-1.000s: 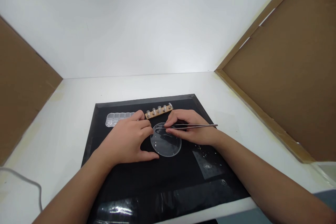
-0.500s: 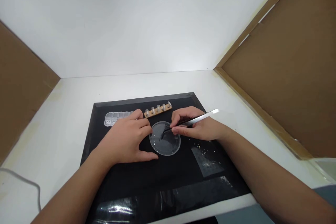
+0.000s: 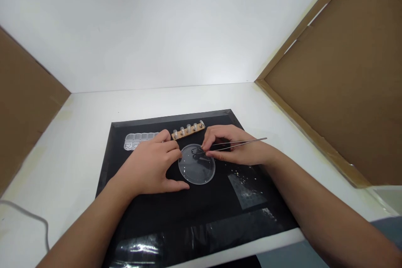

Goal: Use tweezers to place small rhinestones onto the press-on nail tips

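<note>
Fingers [image 3: 209, 137] of the right hand [image 3: 243, 153] are closed together, thumb against index, upon metal tweezers [image 3: 249, 141]. The two arms of this tool stand apart along their middle; whether the tips meet, or have something between them, is too small for me to tell.

The tweezers lie with their long axis almost from three o'clock to nine o'clock, tail a little raised toward two, and the bent tips are over the clear round dish [image 3: 198, 172], in its part near eleven o'clock. From the right fingertips, the middle of the dish is at about seven to eight o'clock. Of the two hands, the right is the nearer to the tips.

The left hand [image 3: 155, 164] is at nine o'clock of the dish, its thumb spread well away from the curled fingers, with nothing seen in its grasp. One fingertip is at the rim, but I cannot tell if it touches.

Small bright specks [image 3: 184, 171] lie in the dish, toward eight o'clock. Beyond it, at twelve, is a brown strip [image 3: 189, 132] with clear rounded pieces; at ten, a compartment box [image 3: 141, 137], partly hidden by the left hand.
</note>
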### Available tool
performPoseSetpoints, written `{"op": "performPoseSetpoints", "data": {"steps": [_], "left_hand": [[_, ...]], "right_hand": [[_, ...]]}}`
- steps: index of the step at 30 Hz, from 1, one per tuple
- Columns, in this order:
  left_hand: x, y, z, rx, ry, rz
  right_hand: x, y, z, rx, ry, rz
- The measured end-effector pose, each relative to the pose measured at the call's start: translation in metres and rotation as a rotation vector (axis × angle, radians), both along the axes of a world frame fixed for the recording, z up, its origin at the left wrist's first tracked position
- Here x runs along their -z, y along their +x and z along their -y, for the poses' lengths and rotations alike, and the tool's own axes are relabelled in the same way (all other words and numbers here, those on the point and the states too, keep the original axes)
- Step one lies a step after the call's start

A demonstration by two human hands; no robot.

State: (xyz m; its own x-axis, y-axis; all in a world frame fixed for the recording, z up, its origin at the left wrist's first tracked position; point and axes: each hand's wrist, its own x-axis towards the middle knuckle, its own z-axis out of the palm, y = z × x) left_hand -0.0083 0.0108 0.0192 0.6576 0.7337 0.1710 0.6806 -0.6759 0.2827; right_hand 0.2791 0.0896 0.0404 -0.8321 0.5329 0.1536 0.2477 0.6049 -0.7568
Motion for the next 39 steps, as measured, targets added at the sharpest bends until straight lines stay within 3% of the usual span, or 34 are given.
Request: {"op": "performPoseSetpoints", "data": {"steps": [16,23,26,34,39], "left_hand": [[0.0018,0.0006,0.0007,0.007,0.046,0.031],[0.0067,0.006,-0.0005,-0.058,0.183,0.206],[0.0079,0.0088,0.0002,-0.029,0.209,0.274],[0.0083,0.0092,0.0009,0.014,0.344,0.325],[0.009,0.0076,0.0004,0.04,0.326,0.274]], "right_hand": [[-0.0028,0.0037,-0.0008,0.005,-0.003,-0.022],[-0.0055,0.0025,0.0031,0.017,-0.131,-0.168],[-0.0049,0.0009,0.0054,0.031,-0.219,-0.255],[0.0018,0.0001,0.0046,0.025,-0.303,-0.317],[0.0035,0.0001,0.0035,0.013,-0.312,-0.301]]}}
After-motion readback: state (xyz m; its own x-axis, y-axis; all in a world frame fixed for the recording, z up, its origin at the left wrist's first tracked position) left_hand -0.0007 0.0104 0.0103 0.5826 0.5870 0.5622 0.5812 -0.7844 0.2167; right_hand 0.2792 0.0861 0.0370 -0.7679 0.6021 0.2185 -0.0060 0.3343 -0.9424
